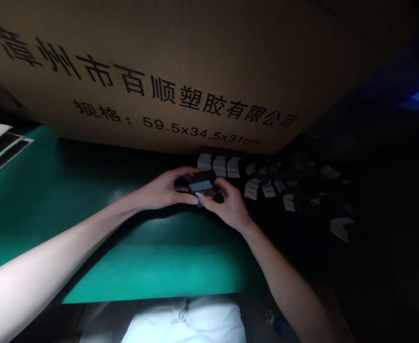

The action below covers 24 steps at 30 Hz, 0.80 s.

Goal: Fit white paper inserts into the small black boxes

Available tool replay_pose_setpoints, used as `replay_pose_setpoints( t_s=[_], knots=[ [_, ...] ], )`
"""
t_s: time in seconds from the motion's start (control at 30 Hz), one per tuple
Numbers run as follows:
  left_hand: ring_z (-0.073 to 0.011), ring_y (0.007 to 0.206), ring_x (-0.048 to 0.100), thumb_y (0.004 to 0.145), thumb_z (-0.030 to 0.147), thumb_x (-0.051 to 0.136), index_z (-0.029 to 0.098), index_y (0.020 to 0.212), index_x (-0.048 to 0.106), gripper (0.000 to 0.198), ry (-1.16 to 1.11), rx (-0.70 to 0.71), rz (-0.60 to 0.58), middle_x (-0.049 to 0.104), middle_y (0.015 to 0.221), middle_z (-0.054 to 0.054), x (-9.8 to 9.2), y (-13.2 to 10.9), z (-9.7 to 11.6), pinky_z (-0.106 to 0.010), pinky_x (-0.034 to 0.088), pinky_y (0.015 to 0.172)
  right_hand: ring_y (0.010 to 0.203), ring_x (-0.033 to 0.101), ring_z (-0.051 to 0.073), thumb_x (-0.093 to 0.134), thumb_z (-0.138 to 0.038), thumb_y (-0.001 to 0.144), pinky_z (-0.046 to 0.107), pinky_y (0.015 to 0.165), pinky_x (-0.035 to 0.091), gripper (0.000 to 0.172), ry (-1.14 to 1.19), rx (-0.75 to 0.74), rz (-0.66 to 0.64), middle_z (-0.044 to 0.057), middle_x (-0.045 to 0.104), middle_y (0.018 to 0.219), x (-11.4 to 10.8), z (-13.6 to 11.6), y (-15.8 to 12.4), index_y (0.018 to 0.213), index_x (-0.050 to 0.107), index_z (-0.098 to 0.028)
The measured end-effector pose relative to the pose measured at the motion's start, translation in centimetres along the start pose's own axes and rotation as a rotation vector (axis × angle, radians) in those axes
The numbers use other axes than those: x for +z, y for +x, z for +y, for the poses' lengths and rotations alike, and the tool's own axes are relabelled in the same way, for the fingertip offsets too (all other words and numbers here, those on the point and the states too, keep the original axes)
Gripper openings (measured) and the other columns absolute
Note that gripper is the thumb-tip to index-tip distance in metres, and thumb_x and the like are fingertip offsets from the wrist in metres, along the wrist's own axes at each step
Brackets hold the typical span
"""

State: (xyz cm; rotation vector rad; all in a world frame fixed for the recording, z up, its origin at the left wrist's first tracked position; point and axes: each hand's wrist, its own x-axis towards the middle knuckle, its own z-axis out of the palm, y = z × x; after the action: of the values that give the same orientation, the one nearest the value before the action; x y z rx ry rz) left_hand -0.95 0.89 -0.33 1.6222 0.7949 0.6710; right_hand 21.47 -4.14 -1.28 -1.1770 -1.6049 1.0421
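Note:
Just in front of the carton, my left hand (169, 188) and my right hand (229, 202) meet around a small dark box (202, 181) with a pale blue-grey side. Its upper part looks raised like a flap or lid. Both thumbs press at its near side, on a small whitish piece (200, 194) that I cannot make out clearly. The left fingers curl round the box's left end, while the right fingers close on its right end. Shadow hides the far fingertips and the inside of the box.
A large printed cardboard carton (152, 71) stands across the back of the green table (152, 262). Several small folded white-and-dark pieces (233, 167) lie in rows and loosely to the right, in deep shadow. Flat stacked sheets (2, 143) lie at the left edge.

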Motion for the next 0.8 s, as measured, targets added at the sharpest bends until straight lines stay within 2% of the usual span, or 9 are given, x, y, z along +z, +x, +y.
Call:
replay_pose_setpoints(
  t_s=[0.17,0.4,0.67,0.8],
  knots=[
    [-0.0331,0.117,0.074,0.077,0.047,0.09,0.022,0.147,0.061,0.081,0.026,-0.014,0.011,0.074,0.136,-0.014,-0.1,0.0,-0.1,-0.044,0.062,0.096,0.088,0.069,0.019,0.083,-0.039,0.081,0.032,0.08,0.054,0.025,-0.073,-0.016,0.064,0.002,0.075,0.093,0.0,-0.1,0.0,0.096,0.071,-0.023],
    [-0.0348,0.122,0.072,0.077,0.05,0.09,0.023,0.147,0.062,0.081,0.077,-0.006,0.015,0.072,0.14,-0.014,-0.1,0.0,-0.2,-0.045,0.061,0.099,0.082,0.068,0.017,0.081,-0.037,0.083,0.03,0.076,0.055,0.02,-0.024,-0.019,0.015,0.0,0.072,0.088,0.1,-0.5,0.0,0.09,0.069,-0.023],
    [-0.0347,0.125,0.072,0.08,0.049,0.088,0.024,0.155,0.058,0.084,0.065,-0.033,0.007,0.07,0.147,-0.014,-0.2,-0.1,0.2,-0.044,0.062,0.101,0.088,0.068,0.017,0.082,-0.032,0.084,0.031,0.08,0.058,0.014,-0.047,-0.109,0.046,0.002,0.068,0.098,0.3,0.2,0.0,0.09,0.074,-0.024],
    [-0.0362,0.133,0.067,0.085,0.055,0.082,0.026,0.157,0.058,0.081,0.073,-0.054,0.038,0.066,0.153,-0.011,-0.4,-0.1,0.3,-0.046,0.057,0.111,0.093,0.071,0.017,0.083,-0.039,0.088,0.031,0.082,0.061,0.017,0.018,-0.102,0.026,0.002,0.07,0.102,0.0,0.6,0.2,0.095,0.076,-0.025]
  ],
)
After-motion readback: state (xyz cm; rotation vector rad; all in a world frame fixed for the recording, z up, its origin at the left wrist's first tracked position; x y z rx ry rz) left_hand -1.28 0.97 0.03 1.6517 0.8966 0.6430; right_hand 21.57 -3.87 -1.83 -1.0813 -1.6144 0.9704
